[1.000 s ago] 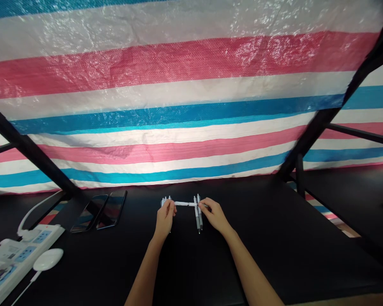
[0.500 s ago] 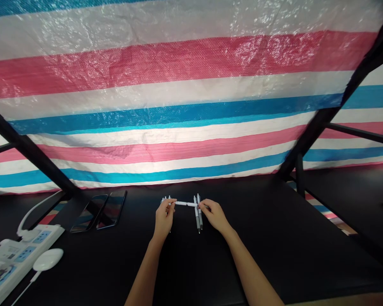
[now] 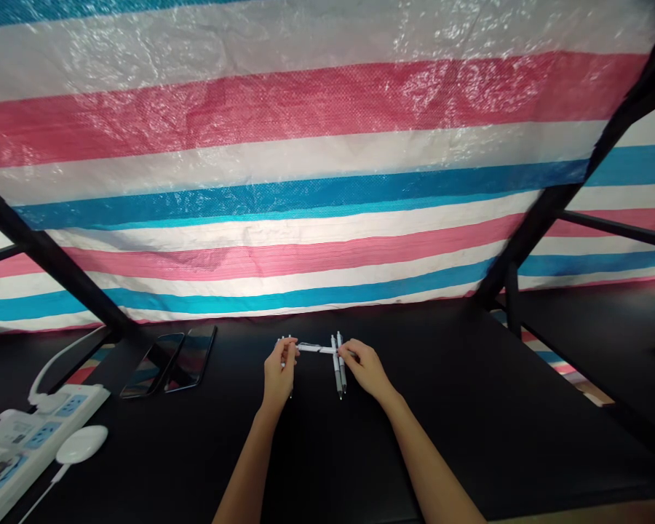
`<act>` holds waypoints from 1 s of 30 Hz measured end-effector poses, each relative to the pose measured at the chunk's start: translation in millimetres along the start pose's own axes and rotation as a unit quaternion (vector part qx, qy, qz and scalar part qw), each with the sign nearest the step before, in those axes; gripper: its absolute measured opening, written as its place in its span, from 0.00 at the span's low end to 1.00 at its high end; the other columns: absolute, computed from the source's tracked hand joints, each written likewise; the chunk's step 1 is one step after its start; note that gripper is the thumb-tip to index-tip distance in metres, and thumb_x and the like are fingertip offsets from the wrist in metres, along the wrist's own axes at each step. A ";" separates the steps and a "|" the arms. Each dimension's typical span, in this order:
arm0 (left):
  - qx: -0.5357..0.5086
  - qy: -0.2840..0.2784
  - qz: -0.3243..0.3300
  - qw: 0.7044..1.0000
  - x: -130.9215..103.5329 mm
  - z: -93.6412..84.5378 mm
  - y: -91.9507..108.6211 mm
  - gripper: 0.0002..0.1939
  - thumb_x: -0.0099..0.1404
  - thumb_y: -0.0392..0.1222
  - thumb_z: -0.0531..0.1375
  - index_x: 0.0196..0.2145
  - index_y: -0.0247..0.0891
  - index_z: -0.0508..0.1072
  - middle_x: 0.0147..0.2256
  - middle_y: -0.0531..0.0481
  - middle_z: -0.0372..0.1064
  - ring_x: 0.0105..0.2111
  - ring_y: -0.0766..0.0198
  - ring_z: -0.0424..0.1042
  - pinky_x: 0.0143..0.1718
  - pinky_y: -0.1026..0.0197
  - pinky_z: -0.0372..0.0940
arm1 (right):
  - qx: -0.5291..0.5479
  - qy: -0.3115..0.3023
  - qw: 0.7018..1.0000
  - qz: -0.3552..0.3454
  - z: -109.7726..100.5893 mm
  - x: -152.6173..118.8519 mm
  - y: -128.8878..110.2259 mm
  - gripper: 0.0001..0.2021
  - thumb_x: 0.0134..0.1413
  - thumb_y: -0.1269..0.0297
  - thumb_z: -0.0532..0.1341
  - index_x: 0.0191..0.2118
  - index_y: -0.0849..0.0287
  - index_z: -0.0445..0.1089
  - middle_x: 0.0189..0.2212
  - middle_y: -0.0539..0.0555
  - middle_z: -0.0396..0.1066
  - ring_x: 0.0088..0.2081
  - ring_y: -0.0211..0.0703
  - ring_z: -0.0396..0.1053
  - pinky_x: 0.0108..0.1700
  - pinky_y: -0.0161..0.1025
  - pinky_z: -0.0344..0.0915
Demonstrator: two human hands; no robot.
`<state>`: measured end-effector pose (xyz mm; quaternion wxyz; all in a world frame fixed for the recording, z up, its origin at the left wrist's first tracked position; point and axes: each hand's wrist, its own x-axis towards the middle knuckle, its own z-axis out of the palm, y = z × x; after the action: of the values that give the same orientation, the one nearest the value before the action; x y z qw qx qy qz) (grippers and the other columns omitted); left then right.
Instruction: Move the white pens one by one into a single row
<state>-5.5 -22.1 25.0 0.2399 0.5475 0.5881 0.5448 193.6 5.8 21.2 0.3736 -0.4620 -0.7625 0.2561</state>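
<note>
A white pen (image 3: pixel 311 348) is stretched sideways between my two hands, above the black table. My left hand (image 3: pixel 278 367) pinches its left end, and my right hand (image 3: pixel 364 366) closes on its right end. Two white-and-grey pens (image 3: pixel 338 375) lie side by side on the table just left of my right fingers, pointing toward me, with the held pen crossing over them. The white tops of further pens (image 3: pixel 284 339) peek out behind my left hand, which hides most of them.
Two dark phones (image 3: pixel 153 366) lie on the table (image 3: pixel 327 451) to the left. A white power strip (image 3: pixel 60 418) with plugs and a white round charger (image 3: pixel 83 444) sit nearer the left edge. Black frame bars (image 3: pixel 518 251) rise at both sides before a striped tarp (image 3: pixel 284 255).
My left hand has shifted very slightly left and the pen between my hands has turned a little, its clip now showing. My right hand is nearly still.
</note>
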 end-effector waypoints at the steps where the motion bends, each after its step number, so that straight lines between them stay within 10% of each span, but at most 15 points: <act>1: 0.003 -0.006 -0.001 1.000 0.1 -0.1 -0.7 0.16 0.62 0.50 0.51 0.36 0.37 0.71 0.25 0.51 0.67 0.24 0.66 0.67 0.27 0.64 0.64 | 0.002 0.000 1.000 -0.003 0.1 -0.2 -0.2 0.15 0.60 0.59 0.51 0.28 0.57 0.69 0.25 0.50 0.63 0.28 0.39 0.63 0.31 0.33 0.55; 30: 0.009 -0.023 0.006 1.000 -0.7 0.2 -5.3 0.15 0.64 0.50 0.49 0.39 0.38 0.69 0.26 0.52 0.65 0.22 0.68 0.64 0.26 0.65 0.60 | 0.008 -0.011 1.000 -0.001 -1.0 -1.0 -2.8 0.15 0.60 0.59 0.51 0.27 0.57 0.69 0.25 0.50 0.64 0.29 0.39 0.63 0.31 0.33 0.56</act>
<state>-7.1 -21.6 19.9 0.2448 0.5660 0.5840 0.5279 193.3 3.8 23.6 0.3691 -0.4555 -0.7650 0.2664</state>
